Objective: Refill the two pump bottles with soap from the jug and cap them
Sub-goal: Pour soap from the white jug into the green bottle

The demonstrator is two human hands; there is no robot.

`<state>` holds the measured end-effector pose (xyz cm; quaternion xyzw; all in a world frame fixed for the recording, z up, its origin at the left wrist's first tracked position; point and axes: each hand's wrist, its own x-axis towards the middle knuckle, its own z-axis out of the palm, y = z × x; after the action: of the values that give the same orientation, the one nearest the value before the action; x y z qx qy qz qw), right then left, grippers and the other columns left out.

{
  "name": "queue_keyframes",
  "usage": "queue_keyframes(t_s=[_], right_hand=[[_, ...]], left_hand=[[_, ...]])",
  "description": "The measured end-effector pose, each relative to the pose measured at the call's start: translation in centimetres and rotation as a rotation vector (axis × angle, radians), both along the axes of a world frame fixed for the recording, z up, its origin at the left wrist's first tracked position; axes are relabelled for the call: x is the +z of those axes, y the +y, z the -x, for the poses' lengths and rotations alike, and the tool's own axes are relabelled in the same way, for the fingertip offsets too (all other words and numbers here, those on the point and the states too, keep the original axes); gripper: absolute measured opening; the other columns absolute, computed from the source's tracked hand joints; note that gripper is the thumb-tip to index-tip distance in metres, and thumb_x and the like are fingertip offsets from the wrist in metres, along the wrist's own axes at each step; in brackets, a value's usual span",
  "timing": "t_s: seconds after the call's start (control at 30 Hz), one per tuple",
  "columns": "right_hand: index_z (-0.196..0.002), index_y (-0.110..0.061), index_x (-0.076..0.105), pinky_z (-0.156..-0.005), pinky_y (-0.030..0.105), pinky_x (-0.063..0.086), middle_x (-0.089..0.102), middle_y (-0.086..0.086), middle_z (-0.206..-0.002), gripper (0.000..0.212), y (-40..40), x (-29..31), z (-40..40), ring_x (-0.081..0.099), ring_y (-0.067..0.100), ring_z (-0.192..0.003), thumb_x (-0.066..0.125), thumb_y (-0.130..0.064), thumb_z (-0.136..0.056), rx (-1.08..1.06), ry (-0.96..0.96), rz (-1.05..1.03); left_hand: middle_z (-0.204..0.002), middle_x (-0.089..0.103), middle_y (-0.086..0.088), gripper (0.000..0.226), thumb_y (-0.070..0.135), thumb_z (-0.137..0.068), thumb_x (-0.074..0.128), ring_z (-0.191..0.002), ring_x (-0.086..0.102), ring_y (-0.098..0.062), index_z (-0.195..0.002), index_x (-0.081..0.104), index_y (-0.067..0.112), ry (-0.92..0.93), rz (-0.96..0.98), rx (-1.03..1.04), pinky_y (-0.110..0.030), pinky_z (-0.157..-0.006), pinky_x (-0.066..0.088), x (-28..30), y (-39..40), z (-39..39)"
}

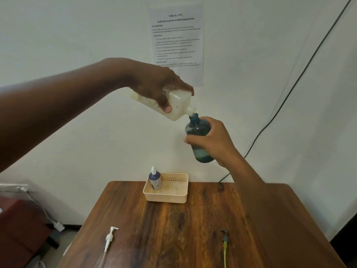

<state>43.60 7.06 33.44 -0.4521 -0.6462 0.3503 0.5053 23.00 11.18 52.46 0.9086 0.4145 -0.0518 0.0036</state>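
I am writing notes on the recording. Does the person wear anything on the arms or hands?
No. The left hand and the right hand are both bare: no gloves, rings, watch or bands show. Both forearms are uncovered as far as the picture edges, so no sleeve is visible.

A plain white wall (77,35) fills most of the view, evenly lit. A printed sheet (176,43) of small black text is stuck to the wall near the top centre. A thin black cable (301,74) runs diagonally down the wall from the upper right corner towards the back edge of a dark, reddish-brown wooden tabletop (183,229) with visible grain, which stands against the wall. At the lower left, a dark red piece of furniture (21,225) sits beside the tabletop, with a grey plug (59,226) and cord resting near it.
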Motion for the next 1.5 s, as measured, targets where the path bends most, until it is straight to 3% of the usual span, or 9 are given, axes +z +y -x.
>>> queue_keyframes(t_s=[0.13,0.27,0.37,0.6,0.77,0.87,0.97,1.07,1.5], right_hand=[[-0.121,-0.029,0.064,-0.078,0.03,0.056,0.067,-0.008,-0.114,0.055,0.2,0.1,0.5,0.064,0.015,-0.102,0.089,-0.031,-0.072,0.014,0.059,0.013],[-0.123,-0.029,0.063,-0.072,0.025,0.051,0.066,-0.008,-0.115,0.056,0.5,0.4,1.1,0.064,0.013,-0.102,0.088,-0.032,-0.074,0.007,0.092,0.017],[-0.122,-0.031,0.063,-0.07,0.023,0.051,0.066,-0.011,-0.112,0.055,0.8,0.6,1.5,0.064,0.011,-0.1,0.089,-0.033,-0.073,-0.007,0.109,0.01],[-0.107,-0.036,0.064,-0.069,0.023,0.053,0.068,-0.014,-0.105,0.046,1.5,0.8,2.2,0.066,0.01,-0.096,0.091,-0.036,-0.069,-0.021,0.135,0.026],[-0.112,-0.032,0.065,-0.074,0.028,0.056,0.069,-0.009,-0.11,0.05,1.7,0.4,2.9,0.066,0.014,-0.102,0.092,-0.035,-0.069,-0.038,0.166,0.035],[-0.111,-0.031,0.067,-0.075,0.028,0.056,0.07,-0.009,-0.109,0.051,2.1,0.0,3.4,0.067,0.012,-0.101,0.094,-0.034,-0.068,-0.044,0.169,0.046],[-0.114,-0.028,0.067,-0.077,0.028,0.056,0.071,-0.009,-0.109,0.056,2.5,-0.6,4.2,0.068,0.011,-0.101,0.095,-0.034,-0.065,-0.051,0.154,0.044],[-0.117,-0.03,0.064,-0.072,0.023,0.053,0.068,-0.014,-0.11,0.059,3.0,-1.4,5.3,0.065,0.007,-0.099,0.095,-0.036,-0.066,-0.067,0.128,0.043],[-0.121,-0.035,0.055,-0.076,0.019,0.049,0.058,-0.021,-0.113,0.069,5.7,-9.3,10.8,0.057,0.003,-0.101,0.096,-0.034,-0.066,-0.07,0.029,0.114]], left_hand=[[-0.111,0.058,0.03,0.073,0.047,-0.078,0.081,-0.105,0.056,0.005,-0.143,0.049,0.048,-0.078,0.034,0.0,-0.021,-0.08,0.043,-0.4,-0.8,0.6],[-0.12,0.065,0.014,0.065,0.052,-0.076,0.074,-0.109,0.062,-0.013,-0.136,0.05,0.048,-0.161,0.06,0.001,-0.033,-0.088,0.053,-1.3,-1.4,1.5],[-0.115,0.068,0.015,0.06,0.05,-0.079,0.075,-0.104,0.064,-0.012,-0.135,0.053,0.045,-0.273,0.102,0.019,-0.031,-0.083,0.052,-2.4,-1.6,2.2],[-0.127,0.064,0.007,0.075,0.049,-0.079,0.073,-0.112,0.062,-0.018,-0.148,0.046,0.037,-0.49,0.113,0.11,-0.031,-0.085,0.053,-5.7,-1.6,3.8],[-0.124,0.063,0.007,0.06,0.031,-0.095,0.074,-0.112,0.063,-0.019,-0.147,0.046,0.036,-0.626,0.172,0.152,-0.027,-0.08,0.054,-8.7,-1.1,5.5],[-0.128,0.061,0.005,0.065,0.039,-0.09,0.073,-0.114,0.061,-0.018,-0.148,0.043,0.035,-0.695,0.187,0.179,-0.026,-0.083,0.053,-10.6,-1.3,6.5],[-0.131,0.06,-0.001,0.069,0.041,-0.087,0.069,-0.119,0.059,-0.026,-0.149,0.041,0.032,-0.75,0.221,0.217,-0.041,-0.097,0.057,-12.4,-1.3,7.5],[-0.132,0.06,-0.007,0.061,0.024,-0.097,0.071,-0.122,0.06,-0.031,-0.15,0.04,0.027,-0.832,0.282,0.251,-0.052,-0.103,0.055,-14.3,-1.1,8.6],[-0.137,0.053,-0.007,0.06,0.008,-0.094,0.073,-0.117,0.064,-0.028,-0.141,0.042,0.029,-0.986,0.408,0.479,-0.047,-0.094,0.061,-24.6,-1.1,14.4]])
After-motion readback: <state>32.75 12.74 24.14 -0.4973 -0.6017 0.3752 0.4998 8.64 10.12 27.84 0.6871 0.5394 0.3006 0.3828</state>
